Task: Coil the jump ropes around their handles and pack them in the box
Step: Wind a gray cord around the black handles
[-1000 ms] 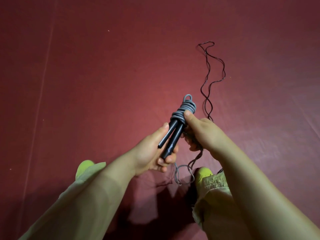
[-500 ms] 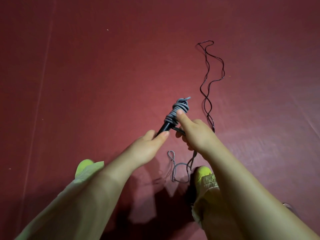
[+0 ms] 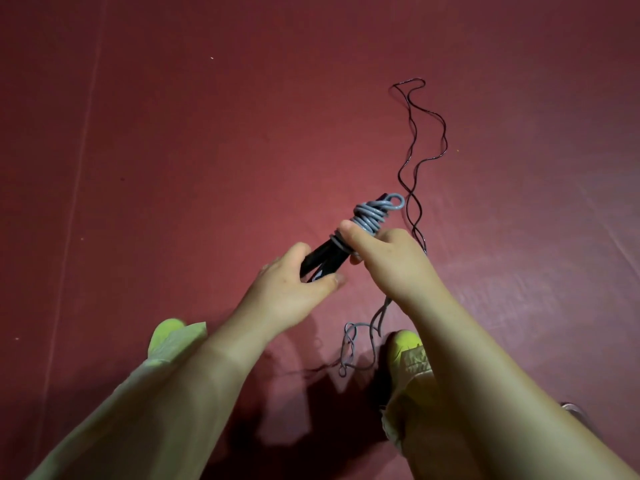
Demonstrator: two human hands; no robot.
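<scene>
Two black handles are held together in front of me, pointing up and to the right. Grey rope coils wrap their upper ends, with a small loop sticking out at the top. My left hand grips the lower ends of the handles. My right hand holds the handles just under the coils, thumb pressed on the wraps. The loose grey rope tail hangs from under my right hand to the floor. A second, thin black jump rope lies in wavy lines on the floor beyond. No box is in view.
The floor is a dark red mat with a seam line at the left. My two yellow-green shoes and pale trouser legs stand at the bottom, the rope tail lying between them.
The handle bundle swung up and right again, and its top loop turned. My left hand shifted its hold on the lower ends. The loose grey tail has changed shape on the floor.
</scene>
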